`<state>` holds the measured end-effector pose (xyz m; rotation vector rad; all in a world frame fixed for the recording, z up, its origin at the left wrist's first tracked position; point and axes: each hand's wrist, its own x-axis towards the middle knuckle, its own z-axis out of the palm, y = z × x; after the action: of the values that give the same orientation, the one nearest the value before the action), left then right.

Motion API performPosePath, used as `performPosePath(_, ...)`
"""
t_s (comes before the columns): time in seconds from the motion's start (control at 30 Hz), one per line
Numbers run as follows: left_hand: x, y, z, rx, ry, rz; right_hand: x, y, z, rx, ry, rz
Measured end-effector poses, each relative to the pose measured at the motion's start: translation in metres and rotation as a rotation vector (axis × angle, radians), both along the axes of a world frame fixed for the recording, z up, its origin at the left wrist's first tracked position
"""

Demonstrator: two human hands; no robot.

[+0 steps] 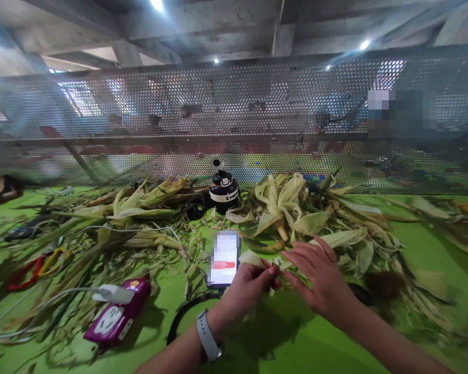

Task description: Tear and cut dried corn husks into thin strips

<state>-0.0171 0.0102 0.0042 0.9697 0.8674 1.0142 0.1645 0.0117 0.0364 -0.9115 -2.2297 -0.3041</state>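
Observation:
My left hand (253, 284), with a white watch strap on its wrist, pinches a pale piece of corn husk (250, 258) between thumb and fingers. Its lower part is hidden by the fingers. Just to the right, my right hand (317, 278) has its fingers apart, their tips close to the left fingertips; nothing shows in its grip. Behind the hands lies a heap of pale corn husks (275, 200), splayed like petals. A phone (225, 254) with a lit screen lies left of the left hand.
A dark bottle (223, 195) stands behind the phone. On the left are a purple power strip (119, 314) with a white charger and cable, and red-and-yellow scissor handles (52, 262). More husks (140, 205) litter the green table (296, 348). A perforated metal screen (234, 119) closes off the back.

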Motion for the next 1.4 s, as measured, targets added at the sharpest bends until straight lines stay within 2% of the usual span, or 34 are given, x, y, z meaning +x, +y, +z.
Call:
performPosePath(0.1,0.001,-0.001,0.006,-0.052,-0.065,0.080,0.001,0.005,-0.006,-0.025,0.002,-0.006)
performPosePath(0.23,0.001,0.000,0.008,-0.140,-0.205,0.114,0.003,0.007,-0.005,0.012,0.023,-0.054)
performPosePath(0.33,0.001,0.002,0.006,-0.121,-0.213,0.142,0.002,0.002,-0.003,0.103,0.071,-0.051)
performPosePath(0.4,0.001,0.002,0.006,-0.098,-0.222,0.168,0.000,-0.004,-0.004,0.082,0.084,-0.002)
performPosePath(0.47,0.002,0.000,0.007,-0.114,-0.268,0.188,-0.005,-0.010,-0.009,-0.103,0.062,0.036)
performPosePath(0.57,0.002,-0.002,0.010,-0.123,-0.339,0.165,-0.014,-0.017,-0.018,-0.569,0.077,0.048)
performPosePath(0.63,0.002,-0.003,0.011,-0.100,-0.354,0.162,-0.019,-0.018,-0.022,-0.839,0.164,0.062)
performPosePath(0.73,0.001,-0.002,0.012,-0.084,-0.320,0.210,-0.025,-0.016,-0.024,-1.142,0.346,0.122)
performPosePath(0.87,0.000,-0.001,0.013,-0.134,-0.249,0.214,-0.025,-0.013,-0.023,-1.488,0.701,0.225)
performPosePath(0.93,0.000,-0.001,0.013,-0.143,-0.245,0.221,-0.024,-0.012,-0.023,-1.583,0.843,0.249)
performPosePath(1.0,0.000,-0.001,0.014,-0.117,-0.240,0.237,-0.023,-0.011,-0.023,-1.620,0.876,0.227)
performPosePath(1.1,0.000,-0.001,0.015,-0.071,-0.224,0.248,-0.022,-0.012,-0.021,-1.629,0.710,0.231)
performPosePath(1.17,0.000,-0.001,0.015,-0.049,-0.204,0.248,-0.021,-0.014,-0.018,-1.539,0.523,0.233)
performPosePath(1.23,-0.002,0.001,0.014,-0.020,-0.164,0.244,-0.019,-0.016,-0.014,-1.289,0.346,0.171)
performPosePath(1.3,-0.004,0.003,0.012,0.008,-0.110,0.235,-0.015,-0.015,-0.012,-0.954,0.193,0.096)
performPosePath(1.4,-0.007,0.007,0.009,0.015,-0.029,0.208,-0.007,-0.011,-0.009,-0.526,0.026,0.069)
